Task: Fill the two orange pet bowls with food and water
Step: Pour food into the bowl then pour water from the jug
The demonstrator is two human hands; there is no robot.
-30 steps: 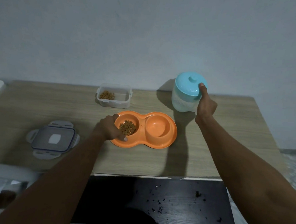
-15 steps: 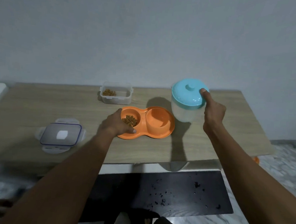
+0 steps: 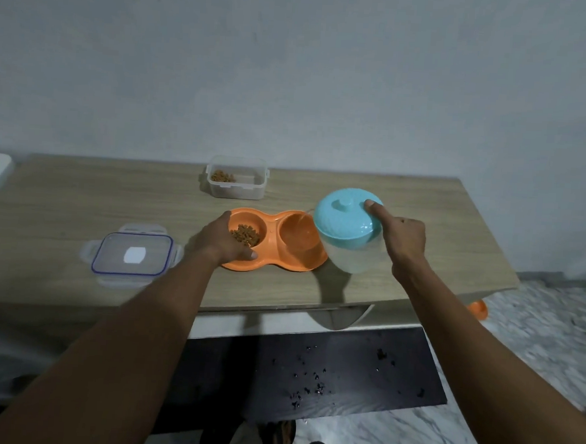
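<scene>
Water step: right hand (image 3: 401,244) grips the tilted jug (image 3: 350,249), forefinger on its lid, thin stream entering the right well. Left hand (image 3: 220,243) clamps the left rim of the orange double bowl (image 3: 274,220), which sits mid table (image 3: 80,202), toward the front edge. Kibble (image 3: 246,235) is in the left well. Next: level the jug before overflow.

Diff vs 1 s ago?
The right hand carried the translucent plastic jug with light-blue lid leftward to the orange double bowl and tipped it over the right cup; water seems to run in. Unchanged: left hand holding the bowl's rim, kibble, clear tub, its lid.
</scene>
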